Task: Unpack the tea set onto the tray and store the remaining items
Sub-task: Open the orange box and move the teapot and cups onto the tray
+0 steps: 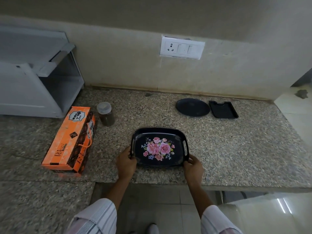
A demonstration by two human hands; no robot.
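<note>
Head view: left hand and right hand each grip a near corner of the glossy black rectangular tray, fingers curled over its rim; the tray, rose-printed with cut-out handles, lies flat near the near edge of the speckled granite worktop. Judged step: positioning the tray, unpacking not begun. Next move likely calls for releasing the tray and opening the closed orange cardboard tea set box lying well left, beside a lidded clear jar; a round matte black plate sits far right.
</note>
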